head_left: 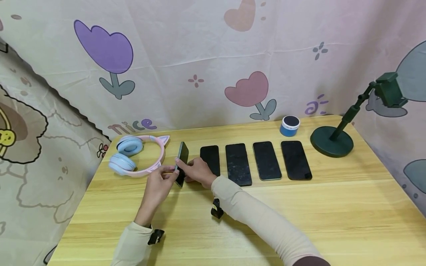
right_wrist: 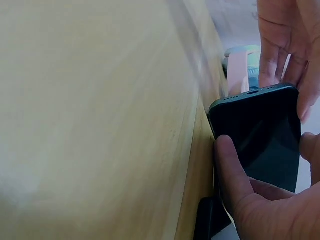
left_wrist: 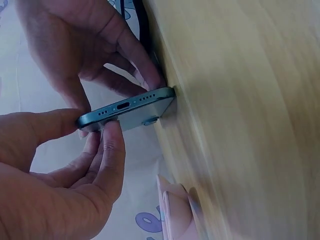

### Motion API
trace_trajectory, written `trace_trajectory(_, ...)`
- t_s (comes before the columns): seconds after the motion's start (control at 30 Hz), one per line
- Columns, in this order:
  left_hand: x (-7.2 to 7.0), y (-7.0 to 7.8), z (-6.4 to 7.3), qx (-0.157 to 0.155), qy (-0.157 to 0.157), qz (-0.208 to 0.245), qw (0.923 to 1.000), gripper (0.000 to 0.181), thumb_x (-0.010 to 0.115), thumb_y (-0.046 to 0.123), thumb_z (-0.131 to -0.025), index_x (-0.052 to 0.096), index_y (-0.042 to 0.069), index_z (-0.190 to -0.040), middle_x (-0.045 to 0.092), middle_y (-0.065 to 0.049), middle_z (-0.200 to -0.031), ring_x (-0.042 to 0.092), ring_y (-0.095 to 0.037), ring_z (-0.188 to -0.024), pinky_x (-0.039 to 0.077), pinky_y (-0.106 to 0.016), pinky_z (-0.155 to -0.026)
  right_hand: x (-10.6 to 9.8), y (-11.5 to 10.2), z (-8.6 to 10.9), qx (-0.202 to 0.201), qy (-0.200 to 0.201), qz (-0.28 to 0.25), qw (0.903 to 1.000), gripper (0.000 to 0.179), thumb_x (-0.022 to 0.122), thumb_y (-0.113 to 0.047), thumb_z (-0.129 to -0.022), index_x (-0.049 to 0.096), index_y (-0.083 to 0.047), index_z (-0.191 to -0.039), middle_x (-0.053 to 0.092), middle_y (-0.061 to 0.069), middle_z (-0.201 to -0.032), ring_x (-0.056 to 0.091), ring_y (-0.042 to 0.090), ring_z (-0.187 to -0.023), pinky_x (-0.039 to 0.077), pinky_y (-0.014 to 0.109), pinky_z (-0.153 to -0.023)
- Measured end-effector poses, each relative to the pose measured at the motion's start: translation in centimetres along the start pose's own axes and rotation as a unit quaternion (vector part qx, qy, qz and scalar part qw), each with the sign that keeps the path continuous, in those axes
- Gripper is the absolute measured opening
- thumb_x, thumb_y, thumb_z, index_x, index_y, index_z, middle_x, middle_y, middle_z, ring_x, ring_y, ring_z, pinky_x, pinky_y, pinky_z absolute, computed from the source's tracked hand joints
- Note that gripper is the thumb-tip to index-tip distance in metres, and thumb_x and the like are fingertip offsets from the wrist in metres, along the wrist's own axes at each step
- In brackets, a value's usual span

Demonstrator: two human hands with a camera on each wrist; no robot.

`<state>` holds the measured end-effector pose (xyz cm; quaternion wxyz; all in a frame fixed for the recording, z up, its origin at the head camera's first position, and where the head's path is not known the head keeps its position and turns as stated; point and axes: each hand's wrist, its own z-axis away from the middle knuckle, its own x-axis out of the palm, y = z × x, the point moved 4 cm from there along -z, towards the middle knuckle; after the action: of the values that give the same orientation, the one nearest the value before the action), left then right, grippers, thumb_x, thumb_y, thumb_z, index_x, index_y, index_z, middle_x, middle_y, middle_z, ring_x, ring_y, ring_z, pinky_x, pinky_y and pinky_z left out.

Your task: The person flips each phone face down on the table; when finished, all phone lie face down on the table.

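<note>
A dark smartphone (head_left: 182,152) with a green frame stands on its long edge on the wooden table, in front of the headphones. My left hand (head_left: 156,190) pinches its near end between thumb and fingers. My right hand (head_left: 198,172) grips the same phone by its long edges from the right. In the left wrist view, the port end of the phone (left_wrist: 123,106) faces the camera and its lower edge meets the table. The right wrist view shows its black screen (right_wrist: 260,132), with a finger of the right hand (right_wrist: 265,210) along the table-side edge.
Right of my hands, several black phones lie screen up in a row, the nearest phone (head_left: 210,157) partly behind my right hand. Pink and blue cat-ear headphones (head_left: 129,164) lie at left. A small blue speaker (head_left: 290,126) and a green desk lamp (head_left: 332,141) stand at back right.
</note>
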<state>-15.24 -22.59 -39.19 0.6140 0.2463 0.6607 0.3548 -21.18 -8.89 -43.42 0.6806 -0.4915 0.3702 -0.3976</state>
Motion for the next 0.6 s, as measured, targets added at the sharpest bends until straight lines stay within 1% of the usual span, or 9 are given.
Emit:
trace_trajectory(0.1, 0.16, -0.06, -0.01, 0.002, -0.008, 0.002, 1.0000, 0.031, 0.066, 0.019, -0.099, 0.068, -0.002, -0.123, 0.068, -0.020, -0.121, 0.069, -0.033, -0.104, 0.056, -0.036, -0.080, 0.00, -0.05, 0.01, 0.002, 0.000, -0.018, 0.9998, 0.060, 0.062, -0.053, -0.098, 0.073, 0.005, -0.093, 0.068, 0.015, -0.081, 0.074, 0.028, -0.077, 0.060, 0.033, -0.070)
trace_trajectory(0.2, 0.31, -0.21, -0.04, 0.004, -0.022, 0.001, 0.9998, 0.035, 0.064, 0.022, -0.101, 0.066, -0.001, -0.127, 0.067, -0.019, -0.124, 0.068, -0.033, -0.107, 0.056, -0.040, -0.082, 0.00, -0.17, 0.08, 0.002, -0.003, -0.033, 0.9994, 0.056, 0.063, -0.052, -0.098, 0.073, 0.003, -0.096, 0.069, 0.016, -0.086, 0.074, 0.029, -0.079, 0.060, 0.033, -0.071)
trace_trajectory(0.33, 0.56, -0.44, -0.05, 0.002, -0.047, 0.006, 0.9989, 0.040, 0.059, 0.028, -0.104, 0.063, 0.001, -0.133, 0.065, -0.019, -0.130, 0.066, -0.034, -0.111, 0.056, -0.042, -0.083, -0.11, -0.40, 0.32, -0.002, -0.010, -0.045, 0.9989, 0.053, 0.061, -0.049, -0.099, 0.073, 0.002, -0.110, 0.072, 0.018, -0.094, 0.074, 0.031, -0.082, 0.060, 0.033, -0.072)
trace_trajectory(0.47, 0.78, -0.69, 0.03, -0.003, -0.073, 0.018, 0.9972, 0.045, 0.052, 0.033, -0.107, 0.059, 0.004, -0.141, 0.062, -0.019, -0.135, 0.065, -0.033, -0.112, 0.054, -0.039, -0.081, -0.19, -0.52, 0.51, -0.008, -0.011, -0.052, 0.9986, 0.058, 0.061, -0.045, -0.101, 0.064, 0.005, -0.128, 0.073, 0.018, -0.095, 0.074, 0.032, -0.081, 0.060, 0.034, -0.072)
trace_trajectory(0.53, 0.88, -0.80, 0.07, -0.006, -0.085, 0.029, 0.9959, 0.048, 0.049, 0.035, -0.108, 0.056, 0.003, -0.144, 0.060, -0.020, -0.137, 0.065, -0.033, -0.111, 0.054, -0.040, -0.083, -0.21, -0.50, 0.53, -0.008, -0.006, -0.053, 0.9985, 0.058, 0.061, -0.044, -0.101, 0.061, 0.005, -0.132, 0.073, 0.017, -0.093, 0.074, 0.031, -0.079, 0.060, 0.035, -0.071)
trace_trajectory(0.6, 0.96, -0.85, 0.08, -0.009, -0.093, 0.041, 0.9948, 0.050, 0.047, 0.036, -0.109, 0.053, 0.003, -0.146, 0.058, -0.021, -0.139, 0.065, -0.032, -0.110, 0.054, -0.042, -0.087, -0.24, -0.48, 0.51, -0.007, -0.001, -0.056, 0.9984, 0.057, 0.062, -0.042, -0.101, 0.060, 0.005, -0.133, 0.072, 0.017, -0.092, 0.074, 0.029, -0.077, 0.061, 0.036, -0.070)
